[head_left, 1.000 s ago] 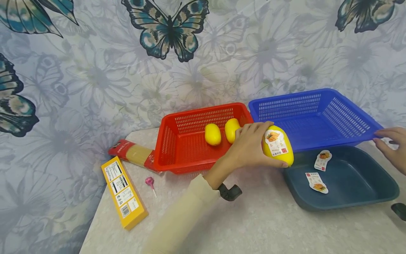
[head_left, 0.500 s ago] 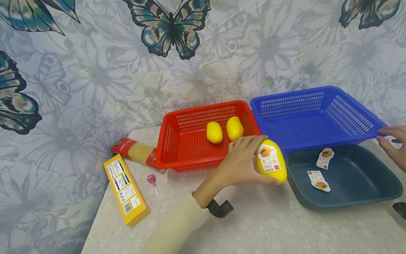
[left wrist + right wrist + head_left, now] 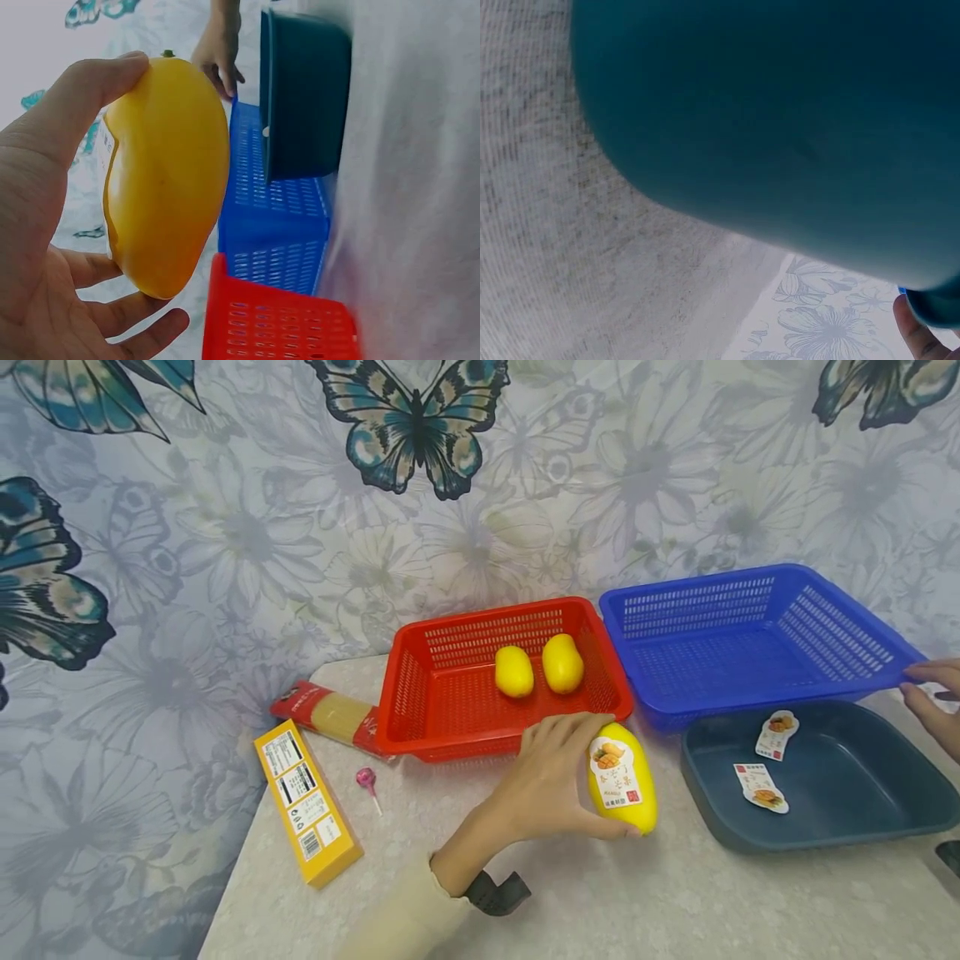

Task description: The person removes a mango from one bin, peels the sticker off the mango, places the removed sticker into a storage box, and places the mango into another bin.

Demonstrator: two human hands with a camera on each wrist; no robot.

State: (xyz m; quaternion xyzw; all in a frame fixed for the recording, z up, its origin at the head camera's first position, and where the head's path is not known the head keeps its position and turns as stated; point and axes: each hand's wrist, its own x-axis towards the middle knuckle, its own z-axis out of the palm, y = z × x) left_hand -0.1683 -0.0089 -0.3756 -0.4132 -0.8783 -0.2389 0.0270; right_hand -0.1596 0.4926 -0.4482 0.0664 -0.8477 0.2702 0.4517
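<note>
My left hand (image 3: 551, 781) grips a yellow mango (image 3: 624, 781) above the table, in front of the red basket. Its thumb and fingers spread round the fruit. A white label with a picture of mangoes faces up in the head view. In the left wrist view the mango (image 3: 166, 176) shows its smooth side and a small stem. At the right edge, partly cut off, my right hand (image 3: 937, 702) pinches the corner rim of the blue basket (image 3: 750, 703). Two more mangoes (image 3: 514, 672) lie in the red basket (image 3: 442, 745).
A dark teal basin (image 3: 840, 839) holds two mango labels (image 3: 777, 735) and stands before the blue basket. Left of the red basket lie a red-and-clear packet of noodles (image 3: 337, 717), a yellow box (image 3: 307, 802) and a pink lollipop (image 3: 367, 779). A patterned wall rises behind.
My left hand has carried the mango left and toward the front, away from the basin. Both mangoes in the red basket now show fully. The right hand stays at the blue basket's corner.
</note>
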